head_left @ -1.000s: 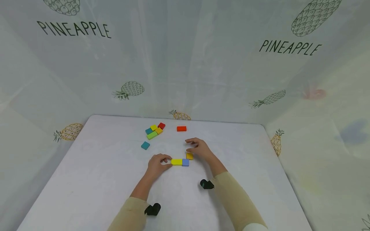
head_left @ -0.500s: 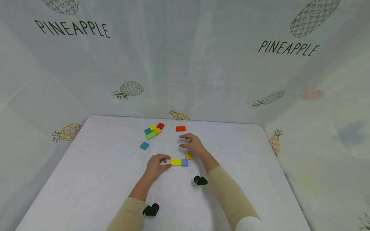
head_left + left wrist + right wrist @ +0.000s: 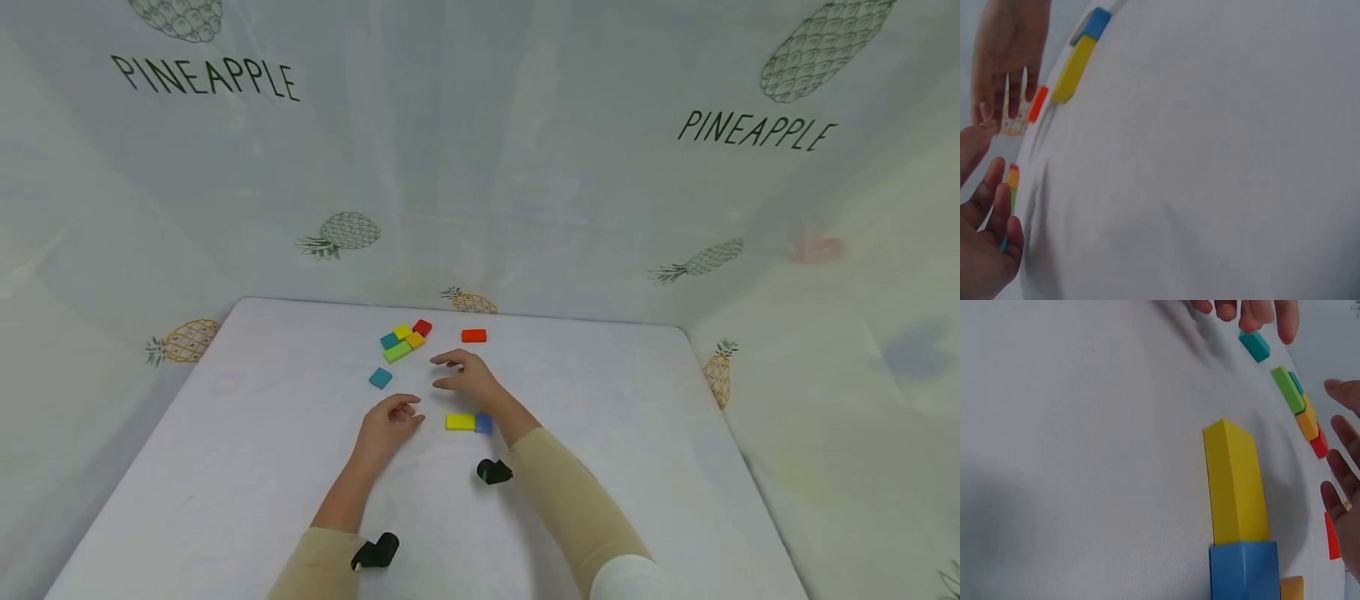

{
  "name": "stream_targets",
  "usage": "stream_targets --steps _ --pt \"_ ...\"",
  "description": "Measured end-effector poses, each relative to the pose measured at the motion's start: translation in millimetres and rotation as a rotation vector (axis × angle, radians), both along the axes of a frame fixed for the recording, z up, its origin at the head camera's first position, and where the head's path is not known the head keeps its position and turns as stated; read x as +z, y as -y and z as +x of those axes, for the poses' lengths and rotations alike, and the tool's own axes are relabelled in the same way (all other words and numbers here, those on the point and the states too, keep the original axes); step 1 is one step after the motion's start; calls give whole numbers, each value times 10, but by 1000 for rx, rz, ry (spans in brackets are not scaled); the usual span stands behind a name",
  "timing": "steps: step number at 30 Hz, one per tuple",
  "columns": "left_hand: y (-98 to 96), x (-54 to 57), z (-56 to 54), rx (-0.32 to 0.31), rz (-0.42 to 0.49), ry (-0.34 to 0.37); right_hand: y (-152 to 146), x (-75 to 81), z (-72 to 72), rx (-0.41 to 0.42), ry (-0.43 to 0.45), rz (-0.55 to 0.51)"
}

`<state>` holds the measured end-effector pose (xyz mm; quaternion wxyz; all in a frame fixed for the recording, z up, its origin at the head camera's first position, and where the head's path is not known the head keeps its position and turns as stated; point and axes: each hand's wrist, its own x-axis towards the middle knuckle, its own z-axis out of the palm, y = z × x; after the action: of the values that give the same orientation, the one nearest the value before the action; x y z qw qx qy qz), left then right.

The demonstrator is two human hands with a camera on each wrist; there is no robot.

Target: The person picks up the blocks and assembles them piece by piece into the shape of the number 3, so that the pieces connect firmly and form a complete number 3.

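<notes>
A yellow block [image 3: 461,422] and a blue block [image 3: 483,423] lie end to end on the white table. My left hand [image 3: 390,425] hovers left of the yellow block, apart from it, its fingers loosely bent and holding nothing. Beyond the yellow block, my right hand [image 3: 468,379] reaches leftward over the table with fingers extended and nothing between them. An orange block [image 3: 1292,587] beside the blue one shows in the right wrist view; in the head view my right forearm hides it. A lone teal block [image 3: 380,378] lies left of my right hand's fingertips.
Farther back sits a cluster with a lime green block [image 3: 398,352], an orange-yellow block [image 3: 416,340], a dark red block [image 3: 422,327], a small yellow block [image 3: 402,332] and a teal piece [image 3: 389,341]. A red-orange block [image 3: 474,336] lies alone near the back edge.
My right hand has moved left, away from the orange block, which its forearm now covers. My left hand has drawn back leftward from the yellow block's end. The blocks stay put.
</notes>
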<state>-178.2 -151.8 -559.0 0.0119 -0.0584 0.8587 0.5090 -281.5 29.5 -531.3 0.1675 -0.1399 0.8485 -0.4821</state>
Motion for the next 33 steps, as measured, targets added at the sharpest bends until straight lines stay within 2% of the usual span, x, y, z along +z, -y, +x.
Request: stream_targets --steps 14,22,26,29,33 --pt "503 93 158 114 71 38 461 -124 32 92 -15 25" --pt "763 191 253 170 56 35 707 -207 26 120 -61 44" --pt "877 244 295 216 22 31 834 -276 14 133 -126 97" --pt "922 263 321 236 6 31 919 -309 12 130 -163 151" --pt "928 274 339 236 1 32 981 -301 33 78 -164 189"
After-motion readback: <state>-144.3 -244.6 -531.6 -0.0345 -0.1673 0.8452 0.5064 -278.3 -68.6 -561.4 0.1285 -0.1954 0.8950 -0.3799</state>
